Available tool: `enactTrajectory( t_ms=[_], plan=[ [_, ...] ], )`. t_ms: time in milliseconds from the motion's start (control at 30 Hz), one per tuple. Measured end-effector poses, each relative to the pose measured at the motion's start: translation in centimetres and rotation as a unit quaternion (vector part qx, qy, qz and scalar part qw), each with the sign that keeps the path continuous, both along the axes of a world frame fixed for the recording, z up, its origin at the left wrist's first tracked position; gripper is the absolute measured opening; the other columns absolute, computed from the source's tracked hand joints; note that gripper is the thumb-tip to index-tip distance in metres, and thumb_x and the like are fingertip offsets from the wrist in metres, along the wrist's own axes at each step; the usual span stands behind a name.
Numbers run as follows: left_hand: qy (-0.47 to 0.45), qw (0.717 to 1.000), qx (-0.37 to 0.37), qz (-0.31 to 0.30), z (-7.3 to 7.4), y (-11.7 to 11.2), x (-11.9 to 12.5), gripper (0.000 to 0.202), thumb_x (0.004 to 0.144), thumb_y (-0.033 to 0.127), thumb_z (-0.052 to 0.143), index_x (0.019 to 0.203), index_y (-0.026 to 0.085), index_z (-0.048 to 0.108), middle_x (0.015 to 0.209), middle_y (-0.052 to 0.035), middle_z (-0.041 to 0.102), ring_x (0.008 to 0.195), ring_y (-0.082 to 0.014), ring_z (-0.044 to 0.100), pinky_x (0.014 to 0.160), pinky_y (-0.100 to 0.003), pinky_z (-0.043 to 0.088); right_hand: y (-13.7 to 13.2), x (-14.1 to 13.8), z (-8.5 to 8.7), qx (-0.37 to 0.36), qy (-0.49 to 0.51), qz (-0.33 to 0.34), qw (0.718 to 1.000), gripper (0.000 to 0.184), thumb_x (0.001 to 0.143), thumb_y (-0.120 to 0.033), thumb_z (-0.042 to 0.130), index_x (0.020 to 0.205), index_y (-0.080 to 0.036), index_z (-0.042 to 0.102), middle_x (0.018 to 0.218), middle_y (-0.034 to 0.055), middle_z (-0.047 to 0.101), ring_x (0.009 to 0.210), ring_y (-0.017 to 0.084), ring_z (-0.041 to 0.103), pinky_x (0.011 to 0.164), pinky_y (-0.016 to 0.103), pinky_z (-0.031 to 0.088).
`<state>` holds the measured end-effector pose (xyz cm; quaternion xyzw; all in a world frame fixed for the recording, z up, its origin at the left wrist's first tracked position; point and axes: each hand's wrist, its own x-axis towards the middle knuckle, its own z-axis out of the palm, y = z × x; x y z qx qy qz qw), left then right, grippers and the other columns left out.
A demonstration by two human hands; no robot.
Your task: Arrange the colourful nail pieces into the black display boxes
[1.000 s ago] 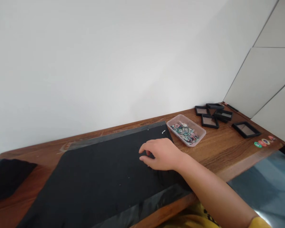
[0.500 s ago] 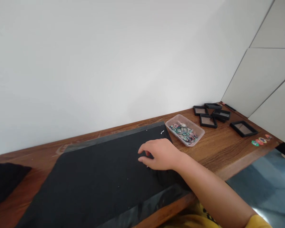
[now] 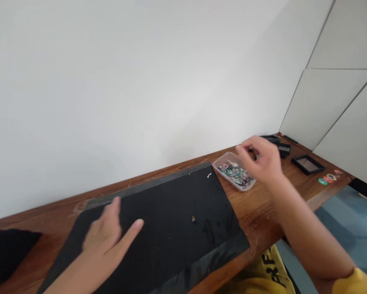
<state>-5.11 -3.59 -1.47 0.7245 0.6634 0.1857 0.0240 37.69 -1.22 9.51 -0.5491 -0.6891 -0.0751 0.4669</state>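
Note:
My left hand [image 3: 105, 232] is over the left half of a black mat [image 3: 171, 216], thumb and index finger spread wide, nothing in it. Blurred by motion, my right hand [image 3: 261, 161] is raised above the right side of a clear plastic tub [image 3: 249, 187], fingers curled toward the thumb; whether it holds anything cannot be made out. Shiny green, pink and white shell-like pieces [image 3: 235, 173] fill the tub. On the mat lies one small brownish piece [image 3: 193, 219], and a white scrap [image 3: 209, 175] is near its far right corner.
Black frames with clear panes, one of them apart [image 3: 308, 164], stand at the table's right end, partly behind my right hand. Round coloured stickers [image 3: 330, 178] mark the table near them. A dark cloth-like thing [image 3: 10, 253] lies at left. A white wall [image 3: 125, 94] rises behind.
My right hand has moved from the mat up and right to above the tub, uncovering the small brownish piece. My left hand has come into view at lower left. The view has shifted slightly.

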Motion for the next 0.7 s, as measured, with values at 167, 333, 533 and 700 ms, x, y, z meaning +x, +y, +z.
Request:
enactTrajectory(
  t_ms=[167, 333, 533, 700],
  plan=[
    [-0.132, 0.973, -0.087, -0.166, -3.3, 3.4, 6.1, 0.081, 0.104, 0.064, 0.039, 0.171, 0.026, 0.013, 0.171, -0.0182, 0.038, 0.157, -0.0403, 0.038, 0.121, -0.063, 0.040, 2.0, 11.6, -2.3, -0.244, -0.125, -0.193, 0.942, 0.011, 0.085, -0.030, 0.070, 0.079, -0.022, 0.075, 0.065, 0.0012, 0.063, 0.057, 0.016, 0.051, 0.056, 0.030, 0.031],
    [-0.146, 0.969, 0.003, -0.199, -5.8, 6.5, 10.6, 0.090, 0.102, 0.067, 0.041, 0.170, 0.017, 0.010, 0.167, -0.0253, 0.040, 0.157, -0.0419, 0.035, 0.126, -0.069, 0.029, 1.6, 15.0, -6.5, -0.285, -0.191, -0.146, 0.928, 0.005, 0.082, -0.021, 0.076, 0.087, -0.022, 0.077, 0.068, 0.0025, 0.066, 0.061, 0.015, 0.057, 0.055, 0.030, 0.033],
    [-0.146, 0.960, 0.036, -0.238, -6.1, 6.0, 10.2, 0.075, 0.105, 0.058, 0.038, 0.169, 0.027, 0.015, 0.169, -0.0162, 0.042, 0.162, -0.0384, 0.025, 0.129, -0.071, 0.018, 1.6, 15.0, -7.9, -0.277, -0.225, -0.137, 0.924, 0.006, 0.085, -0.020, 0.074, 0.080, -0.022, 0.073, 0.084, 0.0078, 0.069, 0.078, 0.021, 0.063, 0.067, 0.033, 0.044],
    [-0.152, 0.959, 0.031, -0.239, -5.8, 5.8, 10.8, 0.077, 0.104, 0.062, 0.039, 0.167, 0.023, 0.021, 0.167, -0.0179, 0.044, 0.162, -0.0390, 0.025, 0.129, -0.070, 0.018, 0.3, 14.9, -7.3, -0.270, -0.259, -0.120, 0.920, 0.004, 0.087, -0.020, 0.070, 0.088, -0.018, 0.073, 0.102, 0.0131, 0.074, 0.097, 0.027, 0.065, 0.084, 0.038, 0.047]
  ],
)
